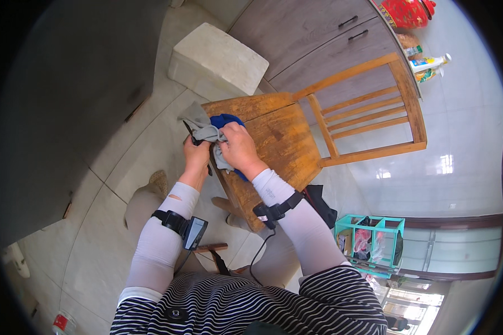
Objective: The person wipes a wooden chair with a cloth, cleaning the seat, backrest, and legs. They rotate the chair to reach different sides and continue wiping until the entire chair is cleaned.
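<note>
Grey cloth [207, 130] is bunched between my two hands, over the near left edge of a worn wooden chair seat [281, 138]. My left hand [197, 158] is closed around a thin black object [188, 129] beside the cloth; what kind of tool it is, I cannot tell. With its fingertips my right hand [239, 147] pinches the grey cloth. Blue cloth [226, 120] lies on the seat behind and under my right hand. Part of the grey cloth hangs below my fingers. Both forearms wear light sleeves and black straps with small devices.
Slatted wooden backrest [364, 113] rises on the right. Behind the seat a white foam box [218, 58] stands on the tiled floor by a grey cabinet [318, 33]. A large dark panel [79, 104] takes up the left. A turquoise shelf rack [371, 243] holds bags at lower right.
</note>
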A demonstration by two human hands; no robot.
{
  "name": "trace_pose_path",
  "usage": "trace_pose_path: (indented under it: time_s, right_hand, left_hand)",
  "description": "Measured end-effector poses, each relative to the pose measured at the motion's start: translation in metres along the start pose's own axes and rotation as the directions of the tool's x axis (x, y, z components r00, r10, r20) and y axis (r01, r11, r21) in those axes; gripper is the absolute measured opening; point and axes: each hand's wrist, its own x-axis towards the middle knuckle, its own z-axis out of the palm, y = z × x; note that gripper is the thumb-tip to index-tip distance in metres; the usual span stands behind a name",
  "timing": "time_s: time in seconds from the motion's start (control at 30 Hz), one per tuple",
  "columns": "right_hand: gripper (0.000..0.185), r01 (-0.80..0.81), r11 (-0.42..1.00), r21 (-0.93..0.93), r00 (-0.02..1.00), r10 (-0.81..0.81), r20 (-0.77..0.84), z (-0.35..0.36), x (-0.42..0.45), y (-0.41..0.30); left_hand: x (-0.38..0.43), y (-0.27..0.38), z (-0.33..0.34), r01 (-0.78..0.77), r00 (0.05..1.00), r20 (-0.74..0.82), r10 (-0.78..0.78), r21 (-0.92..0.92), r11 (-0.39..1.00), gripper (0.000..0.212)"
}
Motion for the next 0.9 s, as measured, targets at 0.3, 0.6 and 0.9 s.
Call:
trace_pose_path:
  time_s: [0.3,0.6,0.9]
  right_hand:
    - [0.020,-0.375,0.865,-0.333,0.926,0.330,-0.184,-0.055,0.059,0.162]
    - [0.048,-0.514,0.743,-0.429,0.840,0.537,-0.077,-0.083,0.077,0.208]
    - [0.043,-0.674,0.568,-0.472,0.667,0.743,-0.058,-0.089,0.092,0.176]
  left_hand:
    - [-0.002,0.005,0.000,0.078,0.996,0.031,-0.079,0.019,0.997,0.036]
    - [-0.005,0.004,0.000,0.058,0.998,0.013,-0.059,0.018,0.998,0.034]
    - [-0.004,0.006,-0.001,0.061,0.997,0.044,-0.061,-0.005,0.998,0.033]
